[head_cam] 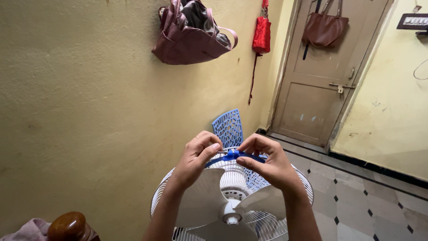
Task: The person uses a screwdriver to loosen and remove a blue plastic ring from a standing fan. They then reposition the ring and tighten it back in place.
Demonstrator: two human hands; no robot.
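A white fan (232, 205) with its front guard off stands below me, grey-white blades bare around a white hub. A blue rim band (232, 156) runs along the top of its rear wire guard. My left hand (196, 156) and my right hand (267, 163) both pinch the small blue clasp at the top of that band, thumbs and forefingers closed on it from either side. A ring shows on my left hand.
A blue plastic chair back (228, 127) stands behind the fan against the yellow wall. A mauve bag (189, 35) and a red pouch (261, 33) hang on the wall, a brown bag (324, 29) on the closed door (321, 89). Brown wooden knob (67, 226) at lower left. Tiled floor at right.
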